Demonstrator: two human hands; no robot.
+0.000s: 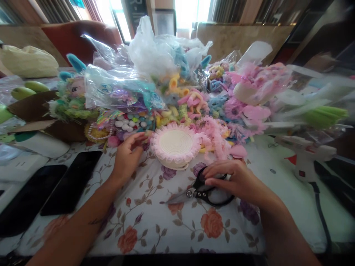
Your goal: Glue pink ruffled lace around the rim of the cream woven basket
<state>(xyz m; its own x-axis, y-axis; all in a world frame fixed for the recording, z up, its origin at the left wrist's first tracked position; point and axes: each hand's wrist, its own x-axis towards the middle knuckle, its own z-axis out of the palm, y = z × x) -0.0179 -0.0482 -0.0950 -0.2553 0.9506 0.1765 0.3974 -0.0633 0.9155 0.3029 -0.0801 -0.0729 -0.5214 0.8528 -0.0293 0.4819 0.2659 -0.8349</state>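
A round cream woven-rope piece (176, 143), edged with a ruffle of pink lace (160, 152), rests on the flowered tablecloth in front of me. At its left side is my left hand (130, 153), fingers stretched out near the lace and holding nothing I can see. My right hand (226, 175) is on the black-handled scissors (198, 194), its fingers and thumb closed over the upper handle loop. The scissors lie on the cloth, tips pointing left. Loose pink lace (216, 135) trails off to the right of the woven piece.
Behind stand heaped plush dolls (73, 88), plastic bags (116, 88) and beads (127, 123). To the left lie a dark phone (73, 181) and a white roll (44, 143). A hot glue gun (305, 159) with a cord is at the right.
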